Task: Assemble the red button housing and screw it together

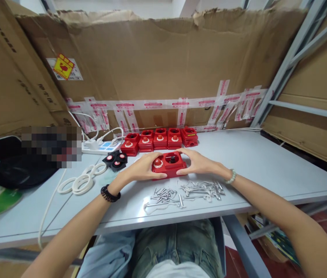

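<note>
A red alarm box (169, 170), with a round red lamp on its left and a round opening on its right, rests on the table between my hands. My left hand (146, 166) grips its left end, while my right hand (196, 162) is closed on the right end. Something dark shows inside the opening. Just behind stands a row of several similar red boxes (160, 139). Loose metal screws (165, 195) lie in front of the box. To their right is a pile of metal rods with white cords (202, 190).
White rings (82, 184) and black parts with red-and-white centres (116, 160) lie to the left. A power strip (101, 146) with plugs and cables stands behind them. At far left are a black bag (12, 170) and a phone (1, 148). Cardboard (163, 58) walls the back.
</note>
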